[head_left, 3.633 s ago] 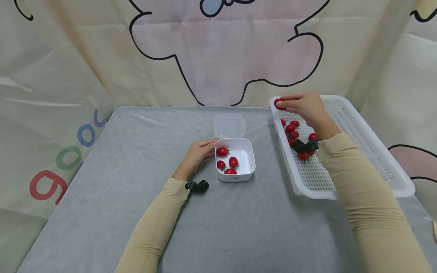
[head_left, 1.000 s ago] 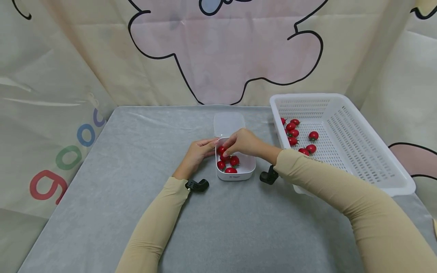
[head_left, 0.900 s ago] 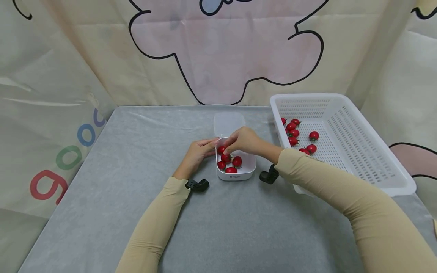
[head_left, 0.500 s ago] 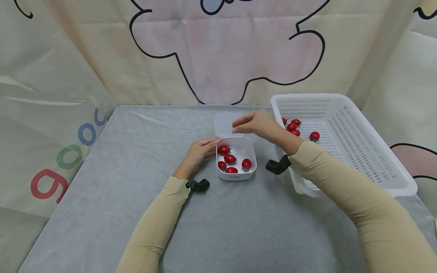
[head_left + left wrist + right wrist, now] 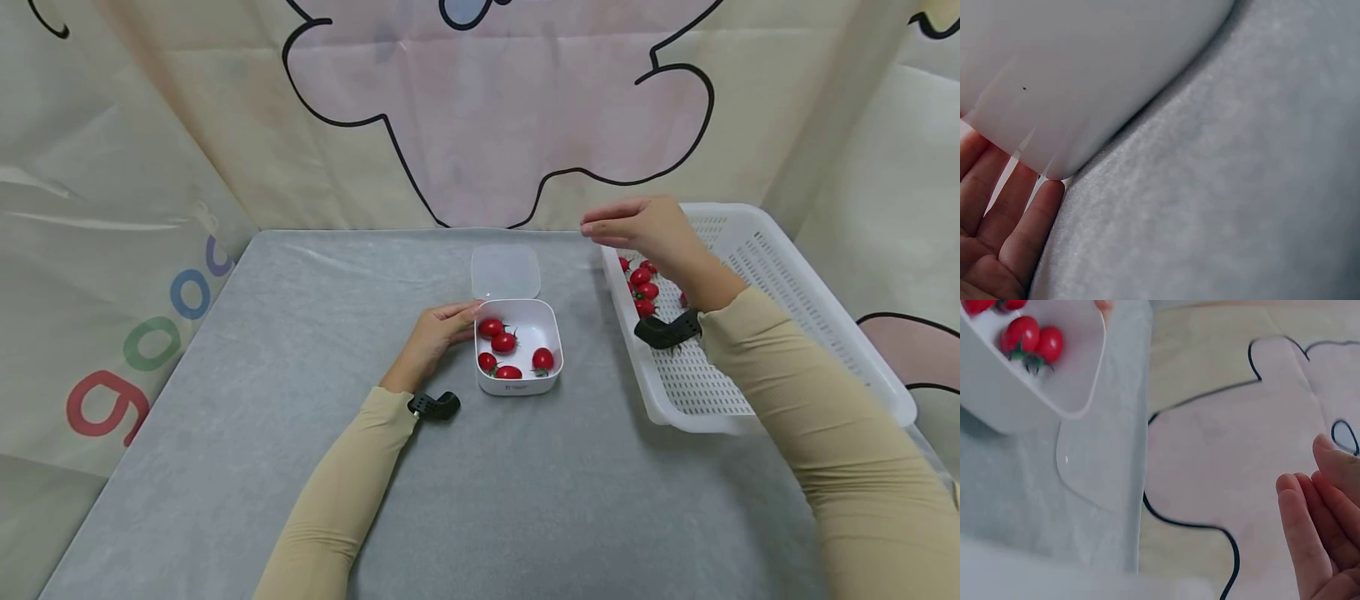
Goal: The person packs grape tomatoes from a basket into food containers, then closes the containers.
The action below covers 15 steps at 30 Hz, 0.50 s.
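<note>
My right hand (image 5: 1329,540): lower right, fingers loosely bent, thumb near them | white box (image 5: 997,387): upper left, red tomatoes (image 5: 1022,331) inside, green stems showing | a fingertip (image 5: 1104,307) at its rim | translucent lid (image 5: 1094,462): on grey cloth (image 5: 1016,475) by the box | pale backdrop (image 5: 1210,456), black outlines | blurred white edge (image 5: 1072,581), bottom left

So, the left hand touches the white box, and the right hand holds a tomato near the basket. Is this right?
Not quite: the right hand near the basket holds nothing, as the right wrist view shows. The left hand touches the white box.
</note>
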### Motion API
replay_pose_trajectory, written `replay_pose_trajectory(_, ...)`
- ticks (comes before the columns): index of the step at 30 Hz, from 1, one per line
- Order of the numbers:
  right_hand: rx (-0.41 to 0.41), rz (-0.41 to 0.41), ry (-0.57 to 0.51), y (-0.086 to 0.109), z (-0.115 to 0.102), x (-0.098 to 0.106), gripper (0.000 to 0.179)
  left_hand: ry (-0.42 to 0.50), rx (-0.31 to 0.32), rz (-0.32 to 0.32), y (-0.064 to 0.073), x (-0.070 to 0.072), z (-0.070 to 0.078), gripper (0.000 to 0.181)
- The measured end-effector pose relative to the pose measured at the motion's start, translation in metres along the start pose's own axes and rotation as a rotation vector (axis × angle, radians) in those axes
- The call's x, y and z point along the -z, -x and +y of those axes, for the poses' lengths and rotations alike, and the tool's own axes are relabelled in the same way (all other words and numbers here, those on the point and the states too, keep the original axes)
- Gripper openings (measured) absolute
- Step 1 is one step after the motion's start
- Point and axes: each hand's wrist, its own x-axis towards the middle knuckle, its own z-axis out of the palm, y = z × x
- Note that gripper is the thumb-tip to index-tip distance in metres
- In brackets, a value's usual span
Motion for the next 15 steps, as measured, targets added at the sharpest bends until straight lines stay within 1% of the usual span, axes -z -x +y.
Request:
replay_pose_trajectory(2, -0.018, 0.02, -0.043, -0.003, 0.006, 0.009, 0.042, -0.001, 0.003, 0.002, 0.0, 0.0, 0.0, 0.037)
replay_pose_trajectory(7, -0.072, 0.075, -0.103, -0.01, 0.023, 0.028, 0.027, 0.001, -0.001, -0.001, 0.001, 0.0, 0.002, 0.037)
replay_pose_trajectory(10, -0.085, 0.098, -0.094, -0.014, 0.034, 0.037, 0.029, 0.007, -0.011, -0.003, 0.002, 0.0, 0.001, 0.037)
replay_pose_trajectory(13, -0.116, 0.119, -0.051, -0.019, 0.046, 0.045, 0.041, 0.007, -0.012, -0.001, 0.002, 0.0, 0.002, 0.037)
replay_pose_trajectory(15, -0.156, 0.135, -0.022, -0.023, 0.054, 0.05, 0.049, 0.011, -0.013, 0.0, 0.002, -0.001, 0.001, 0.037)
